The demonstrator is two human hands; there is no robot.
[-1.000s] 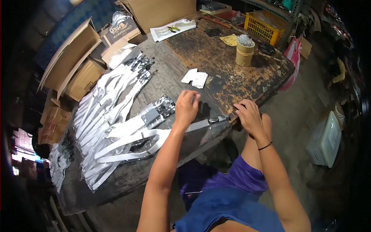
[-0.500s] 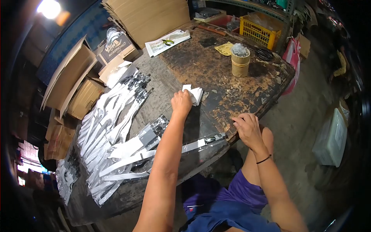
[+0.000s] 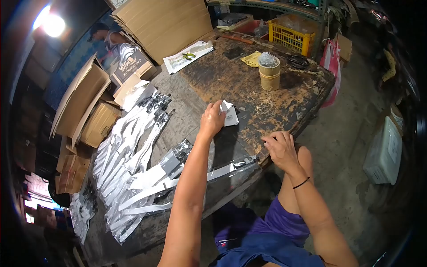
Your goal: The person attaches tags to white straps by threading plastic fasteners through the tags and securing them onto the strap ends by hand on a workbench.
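My left hand [image 3: 212, 119] is at the left side of a small stack of white cards [image 3: 231, 116] on the worn dark table, its thumb and fingers closed about the cards' edge. My right hand [image 3: 282, 150] is over the table's near right edge, fingers curled and tips together; whatever they may hold is too small to make out. Nearest to it, a white strap in a clear plastic bag [image 3: 222, 170] lies along the front edge. More bagged white straps with black buckles [image 3: 126, 133] are heaped at the left.
A paper-wrapped cup [image 3: 269, 79] full of small clear pieces stands toward the back, beside a yellow cloth [image 3: 251, 59] and black-handled scissors [image 3: 299, 61]. Green snips [image 3: 188, 56] lie on paper. Cardboard boxes [image 3: 91, 122] line the left; a yellow crate [image 3: 291, 39] sits behind. Another person is at the far left.
The white cards have turned, now showing a broader face, and my left hand has shifted slightly with them. My right hand stays nearly where it was. The view has tilted a little, bringing another person into sight.
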